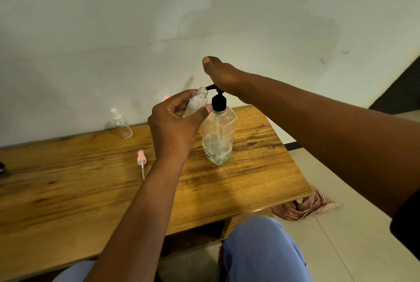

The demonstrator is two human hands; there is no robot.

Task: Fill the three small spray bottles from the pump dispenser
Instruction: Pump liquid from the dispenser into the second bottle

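Far left on the wooden table (68, 181), a capped clear plastic spray bottle (121, 123) looks empty. A pink spray cap (141, 159) lies loose nearby. The left hand (175, 122) grips an uncapped small clear bottle (197, 102) under the black spout, while the right hand (223, 77) presses flat on the clear square pump dispenser (219, 134), which is roughly a third full. No readable labels.

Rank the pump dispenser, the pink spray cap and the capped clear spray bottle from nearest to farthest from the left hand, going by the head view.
From the left hand:
1. Pump dispenser, right beside it, to its right.
2. Pink spray cap, lying on the table, to the lower left.
3. Capped clear spray bottle, standing farther left near the wall.
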